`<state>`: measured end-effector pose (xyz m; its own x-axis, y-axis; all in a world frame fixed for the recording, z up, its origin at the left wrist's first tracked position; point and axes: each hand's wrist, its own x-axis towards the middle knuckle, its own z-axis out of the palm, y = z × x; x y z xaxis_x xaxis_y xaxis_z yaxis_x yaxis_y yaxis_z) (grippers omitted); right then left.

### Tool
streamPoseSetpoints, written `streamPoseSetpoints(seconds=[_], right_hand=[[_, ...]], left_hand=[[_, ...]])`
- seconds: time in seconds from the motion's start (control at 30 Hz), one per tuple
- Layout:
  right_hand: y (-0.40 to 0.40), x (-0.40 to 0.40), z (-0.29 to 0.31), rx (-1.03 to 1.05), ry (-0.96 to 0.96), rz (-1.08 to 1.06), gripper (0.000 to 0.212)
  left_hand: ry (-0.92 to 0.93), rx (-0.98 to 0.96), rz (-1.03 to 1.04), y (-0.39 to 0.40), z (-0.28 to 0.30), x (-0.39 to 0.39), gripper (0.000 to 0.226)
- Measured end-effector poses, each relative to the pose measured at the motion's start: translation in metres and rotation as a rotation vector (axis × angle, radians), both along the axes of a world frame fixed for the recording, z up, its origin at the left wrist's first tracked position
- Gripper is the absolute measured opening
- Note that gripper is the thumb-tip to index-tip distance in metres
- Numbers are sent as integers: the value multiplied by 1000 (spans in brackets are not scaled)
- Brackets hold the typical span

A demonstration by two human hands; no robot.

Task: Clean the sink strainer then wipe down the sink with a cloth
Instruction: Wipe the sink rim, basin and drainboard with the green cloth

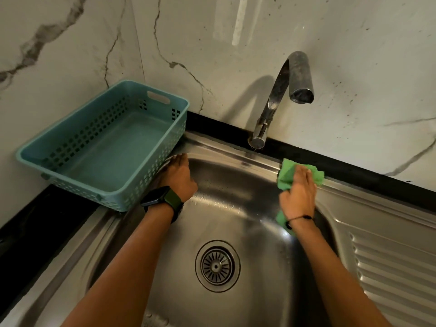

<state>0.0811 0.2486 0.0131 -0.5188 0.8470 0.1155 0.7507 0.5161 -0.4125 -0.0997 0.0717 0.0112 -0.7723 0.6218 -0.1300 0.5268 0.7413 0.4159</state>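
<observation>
Now we are pressing the soft, light green cloth point(297, 173) flat-fingered with our right hand point(298, 197) against the stainless steel sink point(226, 208) rim right of the curved metal faucet point(278, 100); our left hand point(180, 177) is resting open on the rim left of it.

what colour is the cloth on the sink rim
Green. The cloth shows best in the head view, pressed under the right hand.

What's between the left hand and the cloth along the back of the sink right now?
Only bare steel in the head view: the sink back wall and rim separate the left hand from the green cloth; the faucet stands behind.
</observation>
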Motion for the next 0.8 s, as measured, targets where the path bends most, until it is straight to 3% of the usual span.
streamPoseSetpoints(seconds=[0.23, 0.4, 0.5, 0.57, 0.8], right_hand=[[-28, -62, -7, 52, -75, -54, 64], [-67, -106, -16, 75, -25, 326, 71], [-94, -149, -21, 103, -98, 547, 58], [-98, -162, -22, 121, -109, 592, 51], [-74, -141, -17, 296, -259, 760, 56]], left_hand=[[-40, 60, 1, 1, -5, -2, 74], [-75, 72, -1, 0, -6, -1, 75], [-46, 101, -21, -1, -5, -7, 61], [-5, 131, -29, -2, -5, -10, 52], [-23, 86, 12, 2, -9, -3, 65]])
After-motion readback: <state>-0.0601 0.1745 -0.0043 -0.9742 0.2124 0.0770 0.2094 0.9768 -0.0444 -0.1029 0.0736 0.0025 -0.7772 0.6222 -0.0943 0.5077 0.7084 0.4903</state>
